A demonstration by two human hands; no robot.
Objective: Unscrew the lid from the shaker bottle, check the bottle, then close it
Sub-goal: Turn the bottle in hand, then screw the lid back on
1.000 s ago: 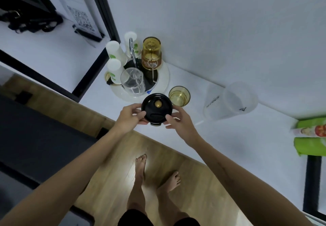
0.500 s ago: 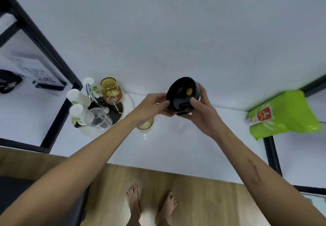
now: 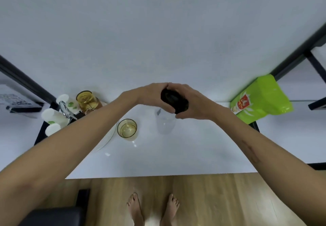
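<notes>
The black lid point(image 3: 173, 102) is held between both hands above the white table point(image 3: 185, 155). My left hand point(image 3: 151, 95) wraps its left and top side. My right hand point(image 3: 192, 102) cups it from the right and below. The clear shaker bottle point(image 3: 165, 122) stands upright on the table just under the lid, its upper part hidden by the lid and my hands. Whether the lid touches the bottle's rim is hidden.
A yellow glass point(image 3: 127, 128) stands left of the bottle. Further left, a round tray point(image 3: 107, 139) carries an amber jar point(image 3: 88, 101), white cups point(image 3: 53, 115) and a metal tool. A green bag point(image 3: 261, 98) leans at the right. Black shelf frames flank the table.
Both hands have brought the lid down and over the bottle, and the lid has turned from facing me to edge-on. The view has shifted right and tilted lower.
</notes>
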